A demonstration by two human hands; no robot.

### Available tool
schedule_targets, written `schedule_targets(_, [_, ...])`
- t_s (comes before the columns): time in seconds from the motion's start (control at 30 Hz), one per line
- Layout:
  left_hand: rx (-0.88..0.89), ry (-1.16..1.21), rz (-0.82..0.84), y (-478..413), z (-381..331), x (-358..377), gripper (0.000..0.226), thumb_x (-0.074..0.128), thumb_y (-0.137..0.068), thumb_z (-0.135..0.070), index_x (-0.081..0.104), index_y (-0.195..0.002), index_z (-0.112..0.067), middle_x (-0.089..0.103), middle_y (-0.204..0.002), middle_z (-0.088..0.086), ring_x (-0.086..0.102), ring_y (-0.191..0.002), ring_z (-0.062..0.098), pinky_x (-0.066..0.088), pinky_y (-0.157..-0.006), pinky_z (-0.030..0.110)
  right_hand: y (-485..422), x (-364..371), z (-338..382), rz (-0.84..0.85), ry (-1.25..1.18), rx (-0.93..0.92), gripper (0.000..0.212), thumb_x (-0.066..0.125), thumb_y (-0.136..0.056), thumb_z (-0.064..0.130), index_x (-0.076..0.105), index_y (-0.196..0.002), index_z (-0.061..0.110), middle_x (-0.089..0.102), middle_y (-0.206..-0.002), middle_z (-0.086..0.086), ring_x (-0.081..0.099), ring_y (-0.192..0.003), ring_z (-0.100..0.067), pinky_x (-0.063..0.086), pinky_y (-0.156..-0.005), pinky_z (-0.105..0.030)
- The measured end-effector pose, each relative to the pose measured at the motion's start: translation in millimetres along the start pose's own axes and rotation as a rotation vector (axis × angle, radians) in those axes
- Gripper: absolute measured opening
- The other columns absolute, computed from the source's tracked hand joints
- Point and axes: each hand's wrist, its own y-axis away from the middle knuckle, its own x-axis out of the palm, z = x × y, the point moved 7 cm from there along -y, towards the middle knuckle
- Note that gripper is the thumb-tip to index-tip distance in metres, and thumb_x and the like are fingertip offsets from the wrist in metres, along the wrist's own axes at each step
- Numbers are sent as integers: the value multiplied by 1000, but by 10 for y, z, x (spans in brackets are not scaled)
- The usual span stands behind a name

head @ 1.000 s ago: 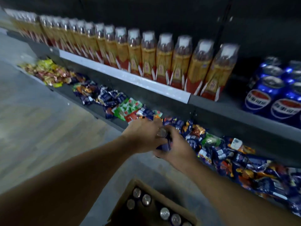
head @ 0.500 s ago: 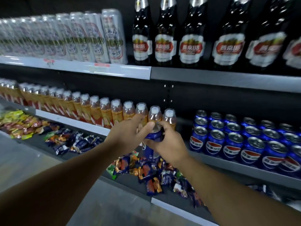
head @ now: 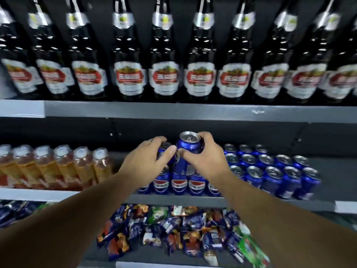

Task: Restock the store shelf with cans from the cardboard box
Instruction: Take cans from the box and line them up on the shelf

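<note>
Grey metal shelf w/ dark back panel, mid level: rows of blue cans stand on its right part, juice bottles on the left. Left hand curls round a can & right hand grips a second can, upright. Both are side by side just above the front row. Beer bottles line the shelf above, snack packs are heaped on the one below, and the pic is blurred at the edges.

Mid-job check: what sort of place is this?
Most likely a shop's drinks aisle: tiered shelves carry a row of dark labelled bottles, packed blue cans facing outward, and loose snack packets on the level below.
</note>
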Motion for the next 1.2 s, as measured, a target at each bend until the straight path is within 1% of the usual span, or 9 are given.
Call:
schedule_targets(0.23, [74,32,48,-674,-1153,828,64,30,-96,-66,42,-144,-26,54,-135,3,56,-115,21,46,-94,38,-433,-1423,-777,-127,97,97,41,79,-77,52,54,-94,24,64,-88,10,61,-79,-11,51,-72,-29])
schedule_targets(0.37, [36,18,49,-1042,-1577,1244,60,28,-95,-68,57,-120,-22,61,-85,-4,61,-86,21,44,-72,36,-769,-2011,-1313,-142,64,179,38,81,-75,45,54,-60,22,54,-46,14,53,-47,-8,44,-52,-28])
schedule_targets(0.43, [6,32,43,-1201,-1712,1448,55,30,-95,-67,55,-117,-23,57,-65,-1,61,-70,23,47,-65,37,-942,-2220,-1505,-152,-25,118,20,82,-74,42,63,-77,35,67,-75,20,67,-81,-11,55,-76,-33])
schedule_targets(0.5, [6,23,34,-1334,-1838,1646,52,32,-95,-65,51,-122,-25,51,-62,-2,57,-66,22,46,-66,35,-1145,-2350,-1749,-102,-99,80,21,78,-78,44,62,-90,48,67,-105,19,61,-114,-17,47,-103,-38])
schedule_targets(0.6, [18,38,16,-1480,-1989,1874,51,36,-94,-65,48,-127,-28,54,-77,-7,56,-74,18,48,-74,33,-1392,-2441,-2136,82,107,160,29,61,-94,46,61,-121,35,58,-135,5,48,-132,-19,33,-115,-34])
schedule_targets(0.67, [7,55,5,-1587,-2010,2014,51,38,-93,-66,49,-126,-28,57,-89,-3,60,-86,22,50,-80,37,-1531,-2530,-2322,102,181,199,39,57,-97,42,57,-132,23,56,-135,5,46,-128,-13,30,-111,-24])
schedule_targets(0.77, [0,44,0,-1717,-2025,2212,49,42,-95,-62,50,-121,-21,46,-88,-5,53,-84,17,42,-77,31,-1647,-2653,-2424,-12,327,168,27,61,-95,37,63,-115,19,62,-112,1,50,-110,-17,36,-99,-32])
schedule_targets(0.9, [12,49,-24,-1807,-2034,2384,53,45,-96,-58,49,-135,-22,64,-111,4,61,-104,22,37,-84,27,-1721,-2631,-2660,-71,423,188,35,68,-87,42,67,-114,20,66,-120,-4,56,-117,-28,41,-91,-30])
schedule_targets(1.2, [-44,-16,-64,-1841,-1935,2560,56,47,-97,-56,46,-143,-24,63,-123,6,53,-121,22,29,-81,25,-1747,-2304,-3022,254,672,299,43,60,-91,42,53,-127,21,34,-145,-16,47,-127,-33,45,-98,-36])
